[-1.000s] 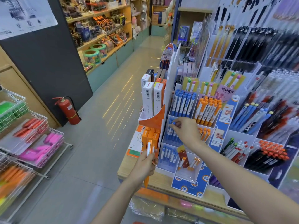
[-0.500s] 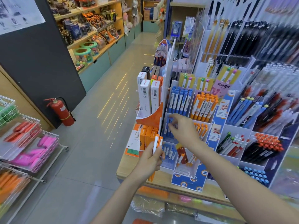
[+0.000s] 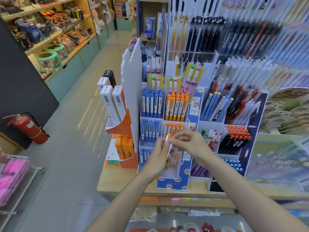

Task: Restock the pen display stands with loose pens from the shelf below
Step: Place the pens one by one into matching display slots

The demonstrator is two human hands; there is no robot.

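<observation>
The pen (image 3: 167,143), white with an orange cap, sits upright between our two hands in front of the pen display stand (image 3: 173,166) on the desk (image 3: 117,185). Our left hand (image 3: 158,156) curls its fingers round the barrel; our right hand (image 3: 189,143) pinches the cap end. Both hands block the stand's lower orange compartments. Blue pens (image 3: 151,104) fill the neighbouring slots, and a red fire extinguisher (image 3: 26,127) stands on the floor to the left.

— Floor? 
— Grey tiled floor (image 3: 73,148), ceiling light streaks reflected. 
— Walls, furniture? 
— Dark wall panel (image 3: 21,84) left, red fire extinguisher (image 3: 27,128) beside it; wooden shelving (image 3: 55,39) far left.
</observation>
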